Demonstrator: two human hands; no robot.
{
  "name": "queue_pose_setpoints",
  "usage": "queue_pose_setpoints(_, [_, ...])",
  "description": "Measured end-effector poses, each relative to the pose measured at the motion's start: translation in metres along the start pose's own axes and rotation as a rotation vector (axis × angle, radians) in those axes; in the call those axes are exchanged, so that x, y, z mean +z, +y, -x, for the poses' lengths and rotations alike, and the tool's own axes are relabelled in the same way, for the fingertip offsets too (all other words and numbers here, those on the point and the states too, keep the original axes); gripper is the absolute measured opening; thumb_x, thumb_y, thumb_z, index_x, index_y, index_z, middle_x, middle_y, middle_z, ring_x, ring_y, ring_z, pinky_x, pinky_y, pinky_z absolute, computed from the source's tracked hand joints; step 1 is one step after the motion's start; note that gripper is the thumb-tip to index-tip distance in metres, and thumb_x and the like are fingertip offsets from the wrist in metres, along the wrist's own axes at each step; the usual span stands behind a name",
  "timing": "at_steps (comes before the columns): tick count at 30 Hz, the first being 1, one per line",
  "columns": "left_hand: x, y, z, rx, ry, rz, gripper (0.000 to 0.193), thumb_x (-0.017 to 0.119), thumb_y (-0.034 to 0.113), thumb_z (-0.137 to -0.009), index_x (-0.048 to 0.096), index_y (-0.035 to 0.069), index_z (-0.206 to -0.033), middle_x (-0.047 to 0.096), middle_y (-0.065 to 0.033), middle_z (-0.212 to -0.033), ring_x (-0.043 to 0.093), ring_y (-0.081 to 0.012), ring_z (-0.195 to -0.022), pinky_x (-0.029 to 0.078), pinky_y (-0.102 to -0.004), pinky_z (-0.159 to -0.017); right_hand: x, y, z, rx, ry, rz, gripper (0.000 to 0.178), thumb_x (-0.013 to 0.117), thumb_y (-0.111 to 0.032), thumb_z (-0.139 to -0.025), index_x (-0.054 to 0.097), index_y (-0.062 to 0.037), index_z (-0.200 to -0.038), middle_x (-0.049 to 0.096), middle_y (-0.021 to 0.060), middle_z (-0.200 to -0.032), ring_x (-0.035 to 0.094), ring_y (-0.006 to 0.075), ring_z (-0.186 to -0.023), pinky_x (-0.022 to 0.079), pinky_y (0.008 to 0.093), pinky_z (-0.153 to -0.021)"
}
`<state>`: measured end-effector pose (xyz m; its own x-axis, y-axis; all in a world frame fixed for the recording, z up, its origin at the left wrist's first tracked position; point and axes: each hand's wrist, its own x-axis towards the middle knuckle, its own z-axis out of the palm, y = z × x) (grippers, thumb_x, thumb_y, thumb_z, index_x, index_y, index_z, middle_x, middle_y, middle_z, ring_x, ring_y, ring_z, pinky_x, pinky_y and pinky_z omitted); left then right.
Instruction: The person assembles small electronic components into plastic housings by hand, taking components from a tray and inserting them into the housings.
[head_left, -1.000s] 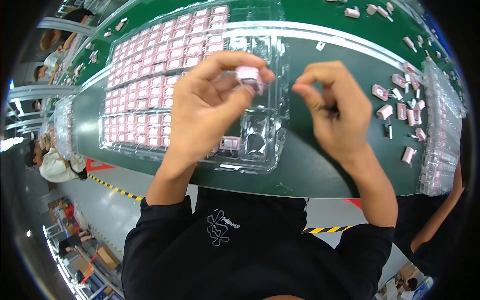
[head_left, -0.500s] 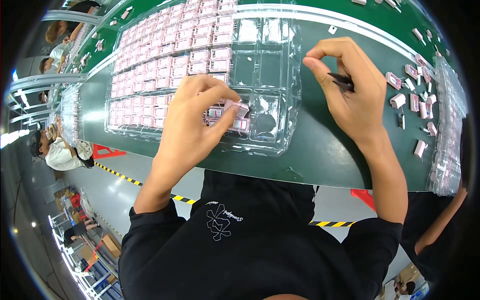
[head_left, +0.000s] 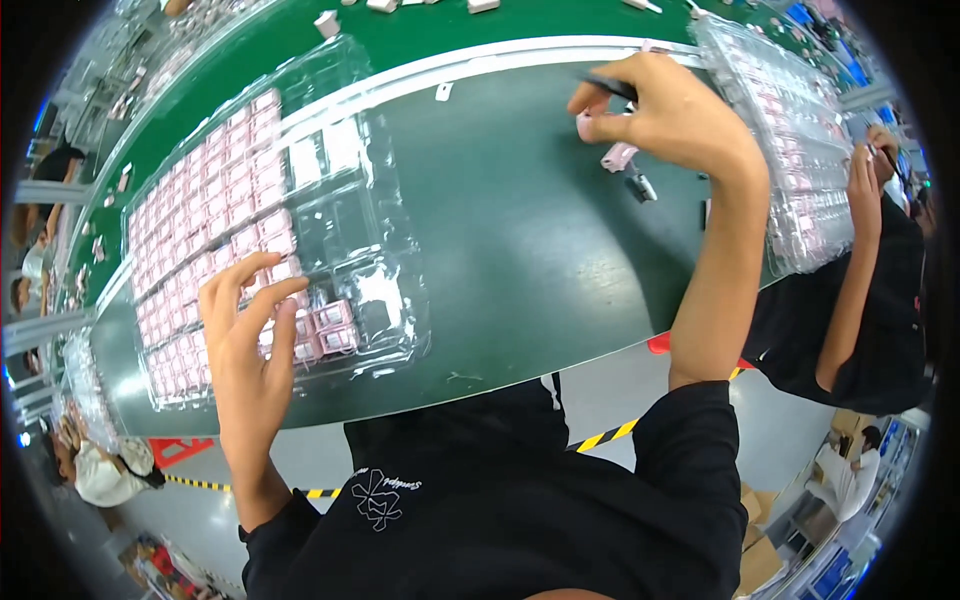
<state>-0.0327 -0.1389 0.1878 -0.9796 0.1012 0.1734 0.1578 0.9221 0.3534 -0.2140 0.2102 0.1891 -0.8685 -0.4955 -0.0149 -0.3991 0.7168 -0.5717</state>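
My left hand (head_left: 245,335) hovers over the near side of a clear plastic tray (head_left: 405,290), fingers apart and nothing in them. Rows of small pink-framed parts (head_left: 215,175) fill the tray's left and middle pockets; several pockets on its right are bare. Out over the green table, my right hand (head_left: 675,115) is closed on a slim black pen-like tool (head_left: 610,86). At its fingertips sits a pink piece (head_left: 585,124); whether they grip it or only touch it I cannot tell. Just below are a loose pink part (head_left: 619,157) and a small dark-and-silver piece (head_left: 643,186).
A stack of clear trays (head_left: 790,170) stands at the right, beside a co-worker's arm (head_left: 855,270). A white rail (head_left: 500,62) crosses the table, with loose white pieces (head_left: 383,5) on the green belt beyond. A small white tag (head_left: 444,92) lies near the rail.
The view has swung right. My left hand has let go of the pink part in the tray and spread its fingers. My right hand has gone over to the loose pink pieces.
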Motion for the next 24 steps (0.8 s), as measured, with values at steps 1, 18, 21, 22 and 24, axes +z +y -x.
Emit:
queue_pose_setpoints(1, [0.001, 0.003, -0.001, -0.008, 0.034, 0.023, 0.016, 0.063, 0.000, -0.087, 0.071, 0.004, -0.100, 0.062, -0.0107, -0.121, 0.052, -0.0306, -0.114, 0.038, -0.0413, -0.101, -0.001, 0.000, 0.005, 0.080, -0.051, -0.064, 0.022, 0.072, -0.007, -0.074, 0.066, 0.0048, -0.091, 0.068, 0.0113, -0.075, 0.070, 0.0188, -0.059, 0.056, 0.0293, -0.061])
queue_pose_setpoints(18, [0.049, 0.053, -0.019, -0.222, -0.238, 1.692, 0.051, 0.033, 0.035, -0.110, 0.042, -0.004, -0.141, 0.058, -0.0123, -0.120, 0.058, -0.0176, -0.097, 0.048, -0.0313, -0.079, 0.067, -0.090, -0.002, -0.832, 0.270, -0.418, 0.022, 0.076, 0.000, -0.076, 0.072, -0.0080, -0.095, 0.068, 0.0095, -0.104, 0.065, 0.0147, -0.071, 0.050, 0.0249, -0.059])
queue_pose_setpoints(21, [0.045, 0.058, -0.025, -0.272, -0.228, 1.780, 0.047, 0.034, 0.036, -0.109, 0.048, -0.001, -0.135, 0.059, -0.0078, -0.113, 0.056, -0.0159, -0.094, 0.044, -0.0308, -0.076, 0.074, -0.094, 0.006, -0.857, 0.319, -0.254, 0.023, 0.078, -0.003, -0.074, 0.073, -0.0112, -0.095, 0.065, 0.0071, -0.107, 0.034, 0.0043, -0.045, 0.031, 0.0215, -0.044])
queue_pose_setpoints(22, [0.049, 0.053, -0.026, -0.268, -0.242, 1.793, 0.047, 0.035, 0.036, -0.109, 0.050, 0.000, -0.134, 0.059, -0.0072, -0.112, 0.056, -0.0156, -0.094, 0.044, -0.0308, -0.076, 0.072, -0.095, 0.005, -0.846, 0.314, -0.220, 0.024, 0.079, -0.003, -0.073, 0.073, -0.0114, -0.095, 0.064, 0.0067, -0.105, 0.035, 0.0044, -0.045, 0.031, 0.0213, -0.044])
queue_pose_setpoints(24, [0.050, 0.045, -0.030, -0.256, -0.245, 1.779, 0.043, 0.037, 0.034, -0.109, 0.053, 0.000, -0.130, 0.060, -0.0066, -0.113, 0.056, -0.0155, -0.095, 0.044, -0.0310, -0.076, 0.072, -0.091, 0.006, -0.775, 0.264, -0.208, 0.028, 0.080, -0.005, -0.068, 0.073, -0.0105, -0.094, 0.063, 0.0067, -0.099, 0.043, 0.0095, -0.051, 0.034, 0.0231, -0.047])
